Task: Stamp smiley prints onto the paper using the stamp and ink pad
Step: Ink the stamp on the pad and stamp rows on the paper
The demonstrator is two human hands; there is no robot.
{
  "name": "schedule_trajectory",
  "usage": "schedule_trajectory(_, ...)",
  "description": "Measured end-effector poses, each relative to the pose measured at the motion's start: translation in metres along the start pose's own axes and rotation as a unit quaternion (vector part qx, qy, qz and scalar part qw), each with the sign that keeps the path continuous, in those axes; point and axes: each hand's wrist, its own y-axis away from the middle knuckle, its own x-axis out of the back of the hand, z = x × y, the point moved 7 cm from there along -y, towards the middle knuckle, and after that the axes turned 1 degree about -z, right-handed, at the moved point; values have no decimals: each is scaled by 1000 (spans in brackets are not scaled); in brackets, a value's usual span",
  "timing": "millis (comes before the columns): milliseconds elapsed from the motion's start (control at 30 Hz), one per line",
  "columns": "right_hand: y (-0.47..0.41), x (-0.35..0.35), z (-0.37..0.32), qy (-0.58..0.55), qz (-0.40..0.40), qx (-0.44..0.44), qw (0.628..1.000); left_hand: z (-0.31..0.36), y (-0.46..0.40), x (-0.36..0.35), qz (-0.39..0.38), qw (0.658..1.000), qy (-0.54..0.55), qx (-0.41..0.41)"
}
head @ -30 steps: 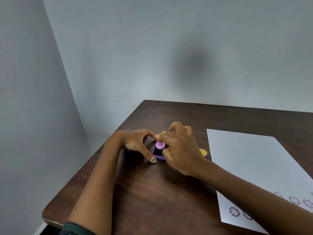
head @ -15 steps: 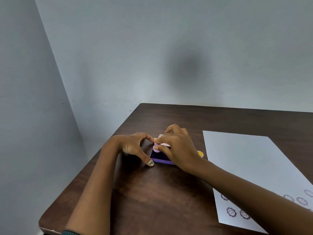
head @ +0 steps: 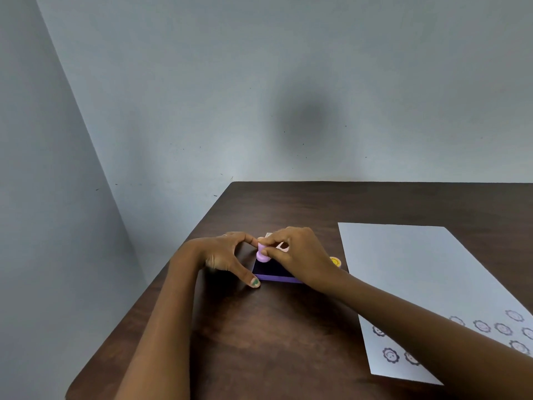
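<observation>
Our right hand (head: 300, 255) pinches the pink stamp (head: 263, 253) down on the purple ink pad (head: 274, 273), which our left hand (head: 227, 256) braces with spread fingers. We risk uneven inking if the stamp tilts, and smearing the paper (head: 418, 284) beside it.

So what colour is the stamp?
Pink-purple stamp, seen from the head view.
</observation>
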Motion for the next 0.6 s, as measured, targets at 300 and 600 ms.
schedule_trajectory(300, 14, 33, 32, -570, 61, -296, 764, -4, 1, 2, -4, 1000, -2, 13)
schedule_trajectory(600, 54, 93, 56, -690, 78, -321, 644, -1, -1, 2, 3, 997, 74, 0)
